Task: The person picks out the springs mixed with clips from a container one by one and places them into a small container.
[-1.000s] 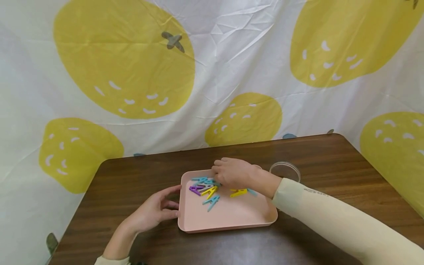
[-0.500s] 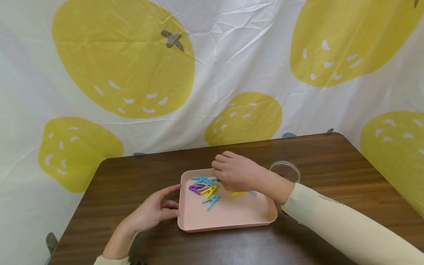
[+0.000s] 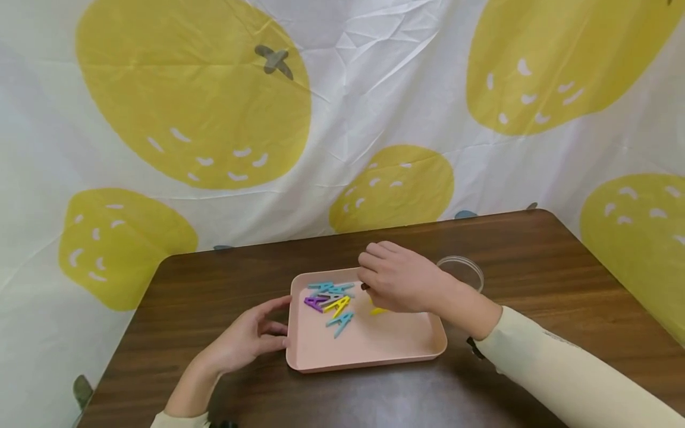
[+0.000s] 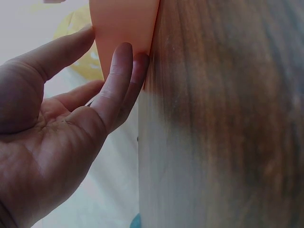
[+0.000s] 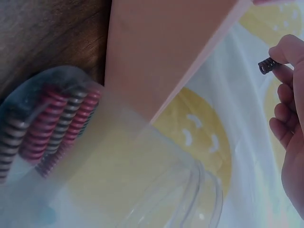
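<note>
Between thumb and fingertip, my right hand (image 3: 398,276) pinches a small dark spring (image 5: 267,65) above the pink tray (image 3: 369,351). In the tray's left part lie several plastic clothespins: blue (image 3: 341,323), purple (image 3: 314,304) and yellow (image 3: 338,306), plus a grey one. Another yellow clothespin (image 3: 377,310) is mostly covered by the right hand. My left hand (image 3: 246,337) rests its fingertips against the tray's left wall, fingers loosely extended; in the left wrist view they touch that pink wall (image 4: 124,23).
A clear round jar (image 3: 464,272) stands beyond the tray on the right. The right wrist view shows several red and grey springs (image 5: 45,126) inside it. All stand on a dark wooden table (image 3: 246,279). A fruit-patterned cloth (image 3: 342,89) hangs behind the table.
My right hand has risen from the tray and shifted right, and the dark spring now shows at its fingertips. The left hand has kept its place against the tray.
</note>
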Tool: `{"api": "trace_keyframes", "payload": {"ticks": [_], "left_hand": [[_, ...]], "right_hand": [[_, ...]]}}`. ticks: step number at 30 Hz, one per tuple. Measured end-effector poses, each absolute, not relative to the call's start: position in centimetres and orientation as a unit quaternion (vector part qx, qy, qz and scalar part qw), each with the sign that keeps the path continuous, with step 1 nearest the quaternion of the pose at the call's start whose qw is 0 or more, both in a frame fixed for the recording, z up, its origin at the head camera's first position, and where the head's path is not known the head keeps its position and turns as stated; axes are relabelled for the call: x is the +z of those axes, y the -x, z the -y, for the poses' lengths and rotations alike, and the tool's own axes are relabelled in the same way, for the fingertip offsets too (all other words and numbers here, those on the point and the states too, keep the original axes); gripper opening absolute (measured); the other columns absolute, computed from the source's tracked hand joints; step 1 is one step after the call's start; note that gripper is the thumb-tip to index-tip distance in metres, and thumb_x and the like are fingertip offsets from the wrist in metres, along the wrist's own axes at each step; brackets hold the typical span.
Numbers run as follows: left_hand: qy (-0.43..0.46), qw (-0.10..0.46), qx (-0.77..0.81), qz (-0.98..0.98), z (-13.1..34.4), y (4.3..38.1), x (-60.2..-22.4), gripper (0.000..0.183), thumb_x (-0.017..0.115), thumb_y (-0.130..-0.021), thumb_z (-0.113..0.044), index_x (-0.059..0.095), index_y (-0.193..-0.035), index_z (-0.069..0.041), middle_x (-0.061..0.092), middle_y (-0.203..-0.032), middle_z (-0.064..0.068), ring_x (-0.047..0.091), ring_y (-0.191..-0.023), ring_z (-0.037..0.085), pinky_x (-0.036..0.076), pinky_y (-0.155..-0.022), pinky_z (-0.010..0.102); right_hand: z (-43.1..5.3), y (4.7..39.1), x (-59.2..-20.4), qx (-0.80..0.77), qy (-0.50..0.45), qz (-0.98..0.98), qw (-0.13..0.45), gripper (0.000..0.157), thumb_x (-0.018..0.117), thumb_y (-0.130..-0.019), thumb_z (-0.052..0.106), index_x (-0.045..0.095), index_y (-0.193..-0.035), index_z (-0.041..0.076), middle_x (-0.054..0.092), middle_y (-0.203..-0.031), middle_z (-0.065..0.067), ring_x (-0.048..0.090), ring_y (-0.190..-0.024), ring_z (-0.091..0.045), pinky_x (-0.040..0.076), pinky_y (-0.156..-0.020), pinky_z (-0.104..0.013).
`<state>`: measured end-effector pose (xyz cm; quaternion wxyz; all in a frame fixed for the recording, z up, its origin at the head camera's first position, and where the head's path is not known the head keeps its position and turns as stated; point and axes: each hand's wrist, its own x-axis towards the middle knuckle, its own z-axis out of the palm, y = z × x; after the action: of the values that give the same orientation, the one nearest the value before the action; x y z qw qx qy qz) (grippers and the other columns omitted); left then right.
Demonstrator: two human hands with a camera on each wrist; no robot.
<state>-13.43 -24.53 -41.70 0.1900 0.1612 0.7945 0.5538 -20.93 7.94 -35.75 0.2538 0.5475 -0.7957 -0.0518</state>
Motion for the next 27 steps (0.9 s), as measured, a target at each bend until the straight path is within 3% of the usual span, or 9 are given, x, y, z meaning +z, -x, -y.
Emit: {"api": "trace_keyframes", "payload": {"ticks": [7,19,27], "left_hand": [[-0.161,0.188,0.554,-0.795,24.4,13.4,-41.5,0.075,0.069,-0.080,-0.008,0.026,-0.142,-0.009,0.026,-0.145,0.010,0.057,-0.104,0.030,0.050,-0.077,0.028],[-0.157,0.187,0.553,-0.797,24.4,13.2,-41.6,0.074,0.069,-0.080,-0.006,0.028,-0.142,-0.010,0.026,-0.145,0.008,0.056,-0.105,0.031,0.050,-0.077,0.028],[-0.154,0.192,0.560,-0.791,24.2,13.2,-41.6,0.076,0.069,-0.080,-0.007,0.026,-0.142,-0.011,0.025,-0.145,0.009,0.056,-0.106,0.031,0.051,-0.076,0.028]], "right_hand": [[-9.9,20.4,-35.1,-0.013,-0.532,0.808,0.254,0.009,0.057,-0.078,0.024,0.057,-0.082,0.017,0.042,-0.079,0.003,0.035,-0.075,-0.019,0.033,-0.069,-0.032],[-13.7,20.2,-33.9,0.008,-0.502,0.816,0.286,0.008,0.054,-0.076,0.020,0.058,-0.081,0.015,0.046,-0.080,0.002,0.041,-0.077,-0.022,0.036,-0.071,-0.034],[-16.9,20.3,-33.0,0.010,-0.461,0.843,0.277,0.006,0.053,-0.073,0.018,0.055,-0.078,0.016,0.045,-0.081,0.003,0.041,-0.078,-0.021,0.037,-0.081,-0.036]]}}
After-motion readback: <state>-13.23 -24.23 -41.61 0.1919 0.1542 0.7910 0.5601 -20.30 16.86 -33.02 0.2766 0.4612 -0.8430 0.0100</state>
